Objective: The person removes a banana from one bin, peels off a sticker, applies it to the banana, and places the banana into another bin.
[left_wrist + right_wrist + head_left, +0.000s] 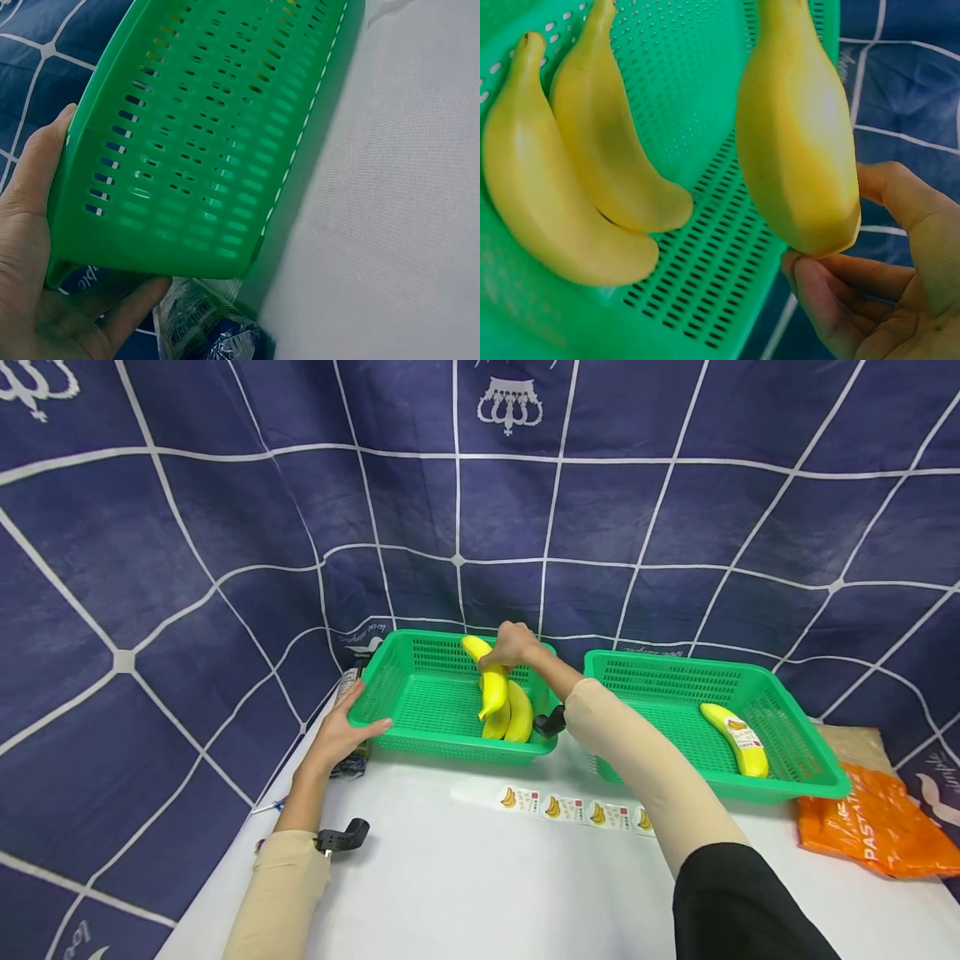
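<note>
My right hand pinches a yellow banana above the left green basket. Seen from the right wrist, thumb and fingers hold this banana at its lower end. Two more bananas lie side by side inside the basket, partly covered by the held one in the head view. At the basket's left end, my left hand grips the corner. The left wrist view has its fingers spread around the rim of the basket.
A second green basket on the right holds one banana with a label. A strip of banana stickers lies in front. An orange bag rests at far right; a dark plastic packet sits by the left basket.
</note>
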{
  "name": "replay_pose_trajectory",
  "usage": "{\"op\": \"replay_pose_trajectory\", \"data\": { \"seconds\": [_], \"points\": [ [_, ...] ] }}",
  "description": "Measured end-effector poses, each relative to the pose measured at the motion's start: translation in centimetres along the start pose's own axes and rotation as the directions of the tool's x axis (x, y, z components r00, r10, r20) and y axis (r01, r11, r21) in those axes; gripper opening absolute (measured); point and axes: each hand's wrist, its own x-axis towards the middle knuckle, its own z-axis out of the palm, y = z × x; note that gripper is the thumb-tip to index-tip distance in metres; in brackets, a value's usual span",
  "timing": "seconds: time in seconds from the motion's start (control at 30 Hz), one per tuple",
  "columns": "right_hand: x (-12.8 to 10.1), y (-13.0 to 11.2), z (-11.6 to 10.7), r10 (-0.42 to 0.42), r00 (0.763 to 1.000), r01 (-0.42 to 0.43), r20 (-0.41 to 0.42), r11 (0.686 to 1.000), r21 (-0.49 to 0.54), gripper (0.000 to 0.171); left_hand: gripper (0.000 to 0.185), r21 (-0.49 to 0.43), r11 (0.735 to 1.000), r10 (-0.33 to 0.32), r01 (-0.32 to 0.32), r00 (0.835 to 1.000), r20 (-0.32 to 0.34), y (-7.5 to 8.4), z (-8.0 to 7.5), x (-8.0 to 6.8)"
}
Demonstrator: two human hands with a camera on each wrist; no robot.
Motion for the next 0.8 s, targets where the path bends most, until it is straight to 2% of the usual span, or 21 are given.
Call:
{"op": "replay_pose_trajectory", "data": {
  "seconds": [0.3,0.47,0.6,0.8],
  "points": [
    [-5.8,0.5,-2.8,0.008,0.997,-0.009,-0.071,1.0,-0.004,0.039,0.103,-0.004,1.0,0.015,-0.015,1.0,-0.003,0.1,-0.1,-0.2],
    [-9.1,1.2,-3.3,-0.001,0.996,0.002,-0.089,1.0,0.012,0.047,0.105,0.013,1.0,-0.013,0.013,1.0,0.015,0.0,-0.1,-0.3],
    [-11.6,1.7,-3.8,-0.005,0.991,0.011,-0.133,0.999,0.04,0.047,0.107,0.018,1.0,-0.023,0.022,1.0,0.018,0.3,-0.2,-0.2],
    [-15.3,2.5,-4.2,0.036,0.983,-0.028,-0.181,0.998,0.049,0.046,0.106,0.024,0.999,-0.026,0.026,0.999,0.02,0.9,-0.2,-0.2]
  ]
}}
